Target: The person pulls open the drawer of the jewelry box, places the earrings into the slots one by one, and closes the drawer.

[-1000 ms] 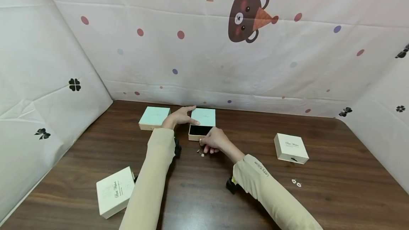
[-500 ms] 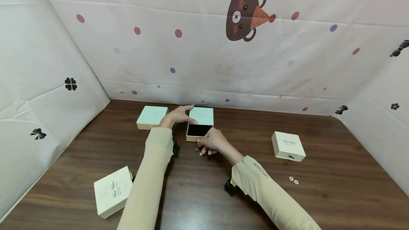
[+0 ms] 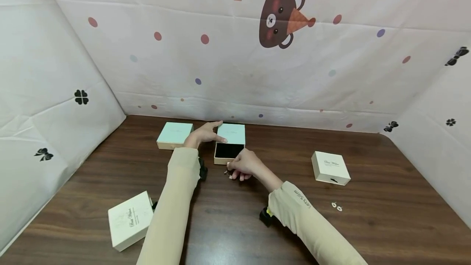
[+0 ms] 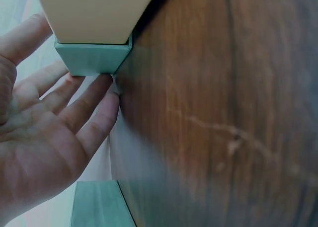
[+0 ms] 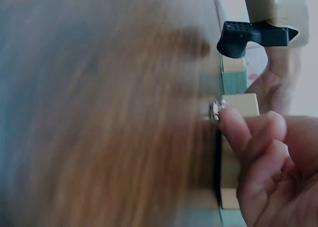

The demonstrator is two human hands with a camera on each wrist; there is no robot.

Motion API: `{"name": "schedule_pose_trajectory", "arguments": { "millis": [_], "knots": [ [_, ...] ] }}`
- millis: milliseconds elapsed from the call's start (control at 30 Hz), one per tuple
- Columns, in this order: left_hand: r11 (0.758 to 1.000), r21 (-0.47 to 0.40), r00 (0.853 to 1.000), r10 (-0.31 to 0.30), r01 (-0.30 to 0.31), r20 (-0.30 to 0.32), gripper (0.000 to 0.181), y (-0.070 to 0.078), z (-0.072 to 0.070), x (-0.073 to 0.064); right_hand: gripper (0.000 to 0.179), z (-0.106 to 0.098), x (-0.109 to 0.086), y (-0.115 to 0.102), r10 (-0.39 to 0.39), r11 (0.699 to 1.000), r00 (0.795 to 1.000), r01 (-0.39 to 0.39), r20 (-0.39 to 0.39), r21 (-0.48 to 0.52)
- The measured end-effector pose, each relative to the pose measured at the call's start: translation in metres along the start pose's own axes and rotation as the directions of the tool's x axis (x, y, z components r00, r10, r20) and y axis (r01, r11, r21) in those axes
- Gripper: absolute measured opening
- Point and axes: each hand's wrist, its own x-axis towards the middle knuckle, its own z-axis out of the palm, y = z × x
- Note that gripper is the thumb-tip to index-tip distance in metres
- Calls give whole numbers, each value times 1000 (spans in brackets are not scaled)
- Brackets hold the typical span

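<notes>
Near the worktop (image 3: 224,224)'s far edge, the left hand (image 3: 203,134), fingers straight, touches the opened box (image 3: 232,133); the curled right hand (image 3: 245,163) adjoins earrings (image 5: 216,110), grasp unclear. Opening seems done; careful pinching likely follows.

There are two mint-topped boxes (image 3: 175,132), two white boxes (image 3: 331,166), four ornaments (image 3: 334,205), two hands (image 3: 205,134).

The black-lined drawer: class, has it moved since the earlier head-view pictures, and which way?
Yes. Judged against the teal box on the left in the head view, the drawer has slid slightly outward, toward the camera.
</notes>
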Motion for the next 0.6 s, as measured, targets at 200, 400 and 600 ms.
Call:
{"name": "schedule_pose_trajectory", "arguments": {
  "millis": [200, 400, 600],
  "knots": [
    [1000, 19, 1000, -12, 12, -3, 83, 3, 0, -1, 13, -8, -4, 10, -59, 998, 994, 60, 94, -2],
    [999, 40, 1000, -20, 20, -7, 83, 3, 0, -2, 10, -8, -6, 9, -102, 993, 983, 109, 151, -38],
    [999, 34, 1000, -14, 15, -7, 82, 1, 1, -2, 2, -4, -7, 6, -150, 981, 978, 165, 143, -99]
  ]
}}
